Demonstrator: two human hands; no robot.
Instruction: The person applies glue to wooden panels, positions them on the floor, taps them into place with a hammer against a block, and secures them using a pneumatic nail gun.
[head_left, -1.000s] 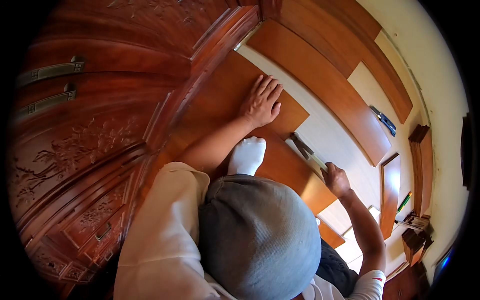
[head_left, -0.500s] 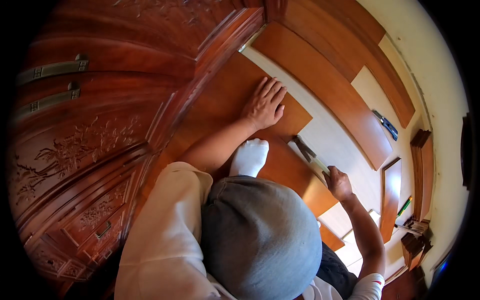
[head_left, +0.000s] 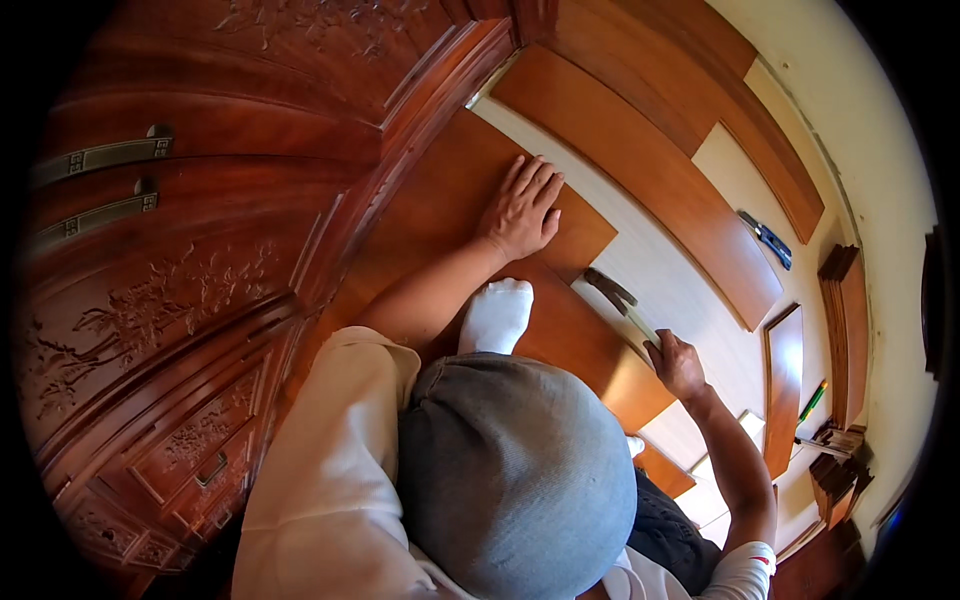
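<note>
My left hand (head_left: pixel 522 215) lies flat on a reddish-brown wooden floorboard (head_left: pixel 450 175), palm down, close to the board's long edge. My right hand (head_left: pixel 680 366) is wrapped round the handle of a claw hammer (head_left: pixel 609 289). The hammer's dark head is at the end corner of that board, where it meets the neighbouring board (head_left: pixel 575 335). Whether the head touches the wood I cannot tell. Between my arms, a foot in a white sock (head_left: pixel 497 315) rests on the boards. My bent knee (head_left: pixel 520 470) covers much of the lower middle.
A carved wooden cabinet (head_left: pixel 150 310) fills the left side. Loose floorboards (head_left: pixel 640 170) lie over the pale underlay (head_left: pixel 690 290). A blue utility knife (head_left: pixel 768 242) lies at the right, with stacked board pieces (head_left: pixel 845 330) and a green pen-like item (head_left: pixel 813 400) near the wall (head_left: pixel 860 130).
The hammer's head has turned slightly in my right hand's grip. My left hand stays pressed on the board. The view has shifted a little.
</note>
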